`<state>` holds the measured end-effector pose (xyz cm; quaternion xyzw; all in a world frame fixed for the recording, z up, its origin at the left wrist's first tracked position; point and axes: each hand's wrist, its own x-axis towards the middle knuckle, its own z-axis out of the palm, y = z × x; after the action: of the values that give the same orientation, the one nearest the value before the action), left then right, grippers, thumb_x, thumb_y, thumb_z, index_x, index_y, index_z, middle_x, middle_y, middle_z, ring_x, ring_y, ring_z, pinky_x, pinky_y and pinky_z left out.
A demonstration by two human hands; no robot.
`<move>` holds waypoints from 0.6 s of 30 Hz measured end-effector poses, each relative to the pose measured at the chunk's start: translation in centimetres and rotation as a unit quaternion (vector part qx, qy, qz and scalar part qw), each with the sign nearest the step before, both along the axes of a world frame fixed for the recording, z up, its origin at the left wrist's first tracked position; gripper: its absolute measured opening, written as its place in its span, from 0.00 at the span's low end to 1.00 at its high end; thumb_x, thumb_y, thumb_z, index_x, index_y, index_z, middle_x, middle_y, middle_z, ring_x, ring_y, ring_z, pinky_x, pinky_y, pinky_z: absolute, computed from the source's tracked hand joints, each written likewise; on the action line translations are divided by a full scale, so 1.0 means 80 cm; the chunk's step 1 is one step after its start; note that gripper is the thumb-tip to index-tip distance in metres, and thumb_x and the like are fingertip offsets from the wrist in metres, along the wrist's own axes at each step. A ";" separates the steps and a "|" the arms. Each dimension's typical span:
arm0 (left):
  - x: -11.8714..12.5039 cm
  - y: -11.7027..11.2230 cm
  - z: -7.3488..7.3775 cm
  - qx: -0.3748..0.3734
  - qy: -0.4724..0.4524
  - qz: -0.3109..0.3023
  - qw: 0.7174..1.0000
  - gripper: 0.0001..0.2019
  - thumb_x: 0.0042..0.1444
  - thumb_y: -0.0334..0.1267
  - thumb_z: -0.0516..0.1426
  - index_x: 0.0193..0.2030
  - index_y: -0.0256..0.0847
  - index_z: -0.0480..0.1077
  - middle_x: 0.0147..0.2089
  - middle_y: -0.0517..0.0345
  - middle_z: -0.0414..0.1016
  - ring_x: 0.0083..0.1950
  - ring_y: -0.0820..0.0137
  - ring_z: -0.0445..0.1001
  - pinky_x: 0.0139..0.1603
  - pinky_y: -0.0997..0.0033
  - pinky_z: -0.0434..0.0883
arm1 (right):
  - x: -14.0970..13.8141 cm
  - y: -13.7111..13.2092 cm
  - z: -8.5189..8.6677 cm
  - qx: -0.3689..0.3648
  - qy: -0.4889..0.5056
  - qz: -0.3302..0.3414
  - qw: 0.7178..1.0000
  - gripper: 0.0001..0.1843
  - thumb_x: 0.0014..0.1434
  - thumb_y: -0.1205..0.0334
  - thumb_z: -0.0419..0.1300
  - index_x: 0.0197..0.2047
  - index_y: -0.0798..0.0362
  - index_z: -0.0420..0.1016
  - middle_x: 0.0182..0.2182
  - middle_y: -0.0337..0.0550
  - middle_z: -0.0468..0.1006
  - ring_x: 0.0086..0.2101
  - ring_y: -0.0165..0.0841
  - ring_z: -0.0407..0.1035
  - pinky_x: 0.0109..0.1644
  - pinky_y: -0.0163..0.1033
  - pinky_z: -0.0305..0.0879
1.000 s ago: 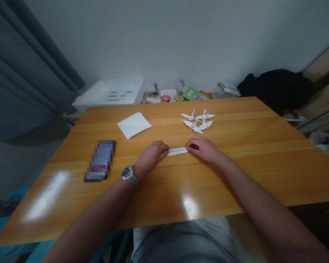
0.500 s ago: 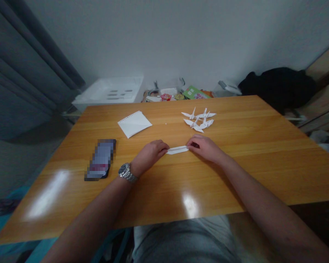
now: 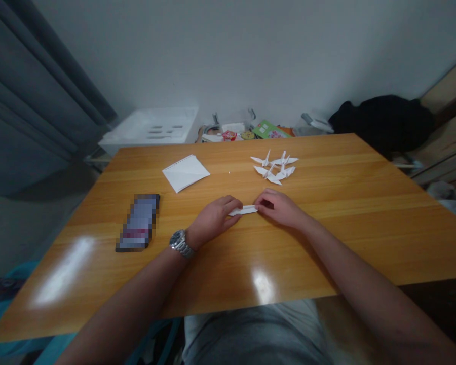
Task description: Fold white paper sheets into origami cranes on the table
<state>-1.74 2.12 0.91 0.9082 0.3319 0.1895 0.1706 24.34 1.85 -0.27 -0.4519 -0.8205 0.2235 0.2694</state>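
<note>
A narrow strip of folded white paper point(image 3: 249, 209) lies between my two hands just above the wooden table point(image 3: 311, 248). My left hand point(image 3: 216, 215), below a metal wristwatch point(image 3: 181, 243), pinches its left part between thumb and fingers. At the other end, my right hand point(image 3: 276, 207) is closed on the paper's tip. Several white paper cranes point(image 3: 275, 166) sit grouped beyond my right hand. To the far left of them rests a stack of white paper sheets point(image 3: 186, 173) with a perforated edge.
A phone point(image 3: 139, 223) with a blurred screen lies on the left side of the table. Behind the far edge are a white tray point(image 3: 152, 124), a green booklet point(image 3: 269, 129) and small items. Black cloth point(image 3: 383, 121) is heaped at the back right.
My left hand has slid right along the folded paper and now covers more of it, with thumb and fingers astride it. My right hand stays at the right end, shifted very slightly.
</note>
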 end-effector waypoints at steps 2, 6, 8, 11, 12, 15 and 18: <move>0.002 0.000 -0.001 -0.001 0.007 -0.008 1.000 0.07 0.68 0.38 0.55 0.49 0.42 0.70 0.49 0.53 0.73 0.49 0.63 0.73 0.53 0.65 0.70 | -0.003 0.000 -0.001 -0.006 0.008 -0.006 1.000 0.04 0.64 0.66 0.61 0.37 0.53 0.77 0.34 0.44 0.76 0.36 0.36 0.69 0.41 0.40 0.64; 0.003 0.003 -0.005 -0.003 0.001 -0.010 1.000 0.05 0.69 0.36 0.54 0.48 0.42 0.70 0.48 0.52 0.73 0.50 0.63 0.72 0.53 0.64 0.70 | -0.007 -0.001 -0.002 -0.010 0.013 -0.003 1.000 0.04 0.64 0.65 0.61 0.36 0.53 0.76 0.33 0.43 0.75 0.34 0.35 0.69 0.39 0.39 0.64; 0.003 0.003 -0.007 -0.013 -0.013 -0.006 1.000 0.05 0.69 0.36 0.53 0.47 0.42 0.70 0.47 0.53 0.73 0.49 0.64 0.73 0.53 0.64 0.71 | -0.010 -0.002 -0.002 -0.006 0.017 -0.002 1.000 0.05 0.65 0.64 0.60 0.37 0.53 0.76 0.34 0.43 0.76 0.35 0.35 0.69 0.40 0.40 0.65; 0.005 0.002 -0.009 -0.036 -0.045 0.014 0.998 0.06 0.69 0.36 0.53 0.47 0.42 0.71 0.47 0.53 0.73 0.47 0.65 0.74 0.51 0.66 0.71 | -0.014 -0.006 0.002 0.020 0.031 -0.002 0.999 0.06 0.65 0.59 0.63 0.43 0.51 0.77 0.40 0.46 0.76 0.41 0.37 0.71 0.46 0.42 0.68; 0.005 0.001 -0.010 -0.045 -0.056 0.019 0.997 0.06 0.69 0.37 0.54 0.47 0.42 0.71 0.46 0.54 0.73 0.47 0.66 0.74 0.50 0.66 0.71 | -0.016 -0.008 0.003 0.035 0.033 0.004 0.999 0.08 0.64 0.58 0.64 0.45 0.51 0.77 0.42 0.47 0.76 0.43 0.38 0.71 0.48 0.43 0.68; 0.007 -0.001 -0.012 -0.073 -0.078 0.031 0.994 0.06 0.68 0.38 0.55 0.46 0.41 0.71 0.45 0.55 0.75 0.45 0.66 0.75 0.49 0.67 0.71 | -0.024 -0.010 0.003 0.068 0.028 0.038 0.997 0.05 0.64 0.60 0.65 0.43 0.50 0.78 0.45 0.48 0.76 0.46 0.40 0.70 0.52 0.45 0.68; 0.010 0.000 -0.014 -0.079 -0.079 0.045 0.993 0.05 0.68 0.38 0.56 0.45 0.41 0.72 0.43 0.55 0.76 0.45 0.66 0.75 0.48 0.67 0.71 | -0.032 -0.010 0.000 0.078 0.012 0.043 0.996 0.03 0.66 0.65 0.62 0.40 0.51 0.78 0.42 0.48 0.76 0.44 0.39 0.71 0.49 0.43 0.67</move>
<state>-0.97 2.10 -0.21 0.8582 0.3714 0.2416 0.2590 21.82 1.06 -0.25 -0.3911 -0.8507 0.1758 0.3041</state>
